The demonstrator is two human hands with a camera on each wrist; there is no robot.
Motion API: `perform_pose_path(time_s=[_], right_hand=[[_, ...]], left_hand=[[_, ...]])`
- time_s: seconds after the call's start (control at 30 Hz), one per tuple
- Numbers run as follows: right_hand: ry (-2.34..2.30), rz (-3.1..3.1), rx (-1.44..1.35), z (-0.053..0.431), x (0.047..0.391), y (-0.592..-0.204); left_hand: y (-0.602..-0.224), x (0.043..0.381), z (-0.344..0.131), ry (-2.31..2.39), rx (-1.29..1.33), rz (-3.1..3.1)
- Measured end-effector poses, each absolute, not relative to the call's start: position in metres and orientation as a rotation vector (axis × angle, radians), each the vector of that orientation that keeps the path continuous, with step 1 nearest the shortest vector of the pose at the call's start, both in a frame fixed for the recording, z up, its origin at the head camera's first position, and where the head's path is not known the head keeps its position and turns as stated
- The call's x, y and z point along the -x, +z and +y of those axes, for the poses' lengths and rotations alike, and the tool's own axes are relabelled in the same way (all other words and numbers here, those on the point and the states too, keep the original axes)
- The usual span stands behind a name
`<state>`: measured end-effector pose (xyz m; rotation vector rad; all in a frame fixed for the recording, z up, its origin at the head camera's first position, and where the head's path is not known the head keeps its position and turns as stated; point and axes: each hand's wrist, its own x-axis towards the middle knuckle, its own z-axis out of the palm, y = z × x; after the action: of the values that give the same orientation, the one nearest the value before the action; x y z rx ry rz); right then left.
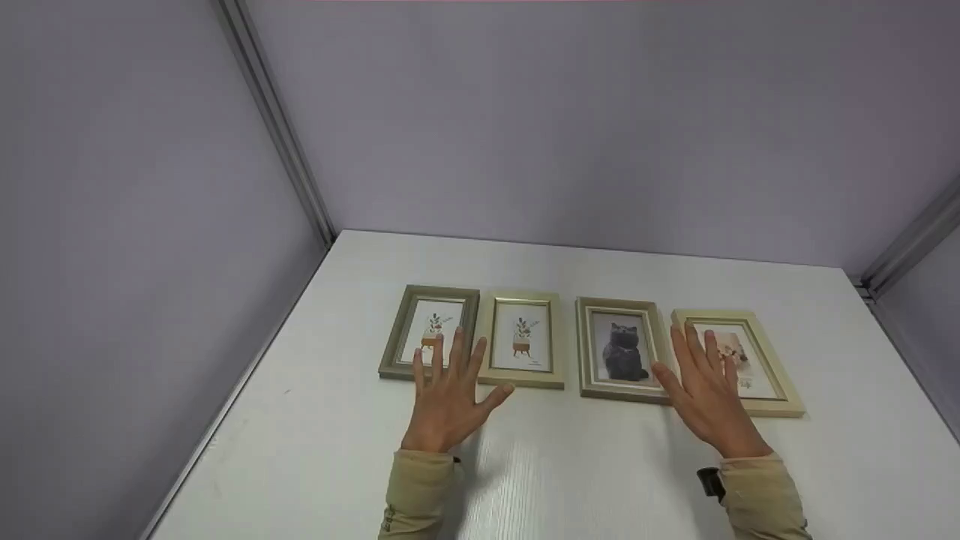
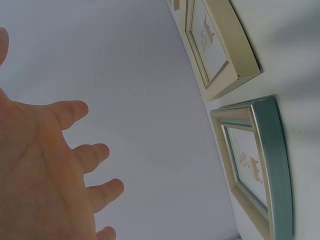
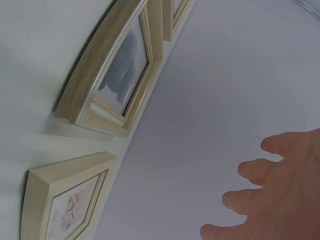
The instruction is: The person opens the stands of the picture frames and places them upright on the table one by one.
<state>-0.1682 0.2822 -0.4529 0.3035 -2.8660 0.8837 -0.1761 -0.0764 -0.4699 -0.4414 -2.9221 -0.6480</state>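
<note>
Several picture frames lie face up in a row on the white table. My left hand (image 1: 448, 401), fingers spread, hovers over the lower part of the leftmost grey-green frame (image 1: 392, 341), which shows a potted plant print. Beside that one is a cream frame (image 1: 559, 341) with a similar plant picture. A wood-toned frame with a grey cat picture (image 1: 624, 352) comes after it. Over the rightmost cream frame (image 1: 776, 367) my right hand (image 1: 709, 401) is spread, covering part of its pink-brown picture. In both wrist views, the palms (image 2: 35, 170) are raised off the table, holding nothing.
The white table (image 1: 315, 450) ends at a grey back panel (image 1: 562, 127). Another grey panel (image 1: 135, 262) runs along the left, with a metal post (image 1: 277, 112) at the corner. A second post (image 1: 915, 232) stands at the right. A dark band (image 1: 710, 484) circles the right wrist.
</note>
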Motion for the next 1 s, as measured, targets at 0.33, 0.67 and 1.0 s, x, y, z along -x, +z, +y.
perform_pose_path(time_s=[0.33, 0.67, 1.0], right_hand=[[0.783, -2.561, -0.385, 0.275, 0.178, -0.443], [0.866, -2.428, -0.344, 0.268, 0.179, -0.443], [0.898, -2.48, -0.314, 0.262, 0.173, -0.458]], left_hand=[[-0.468, 0.185, -0.077, -0.558, 0.46, -2.89], [-0.469, 0.195, -0.079, -0.455, 0.443, -2.78], [-0.484, 0.187, -0.083, -0.45, 0.457, -2.698]])
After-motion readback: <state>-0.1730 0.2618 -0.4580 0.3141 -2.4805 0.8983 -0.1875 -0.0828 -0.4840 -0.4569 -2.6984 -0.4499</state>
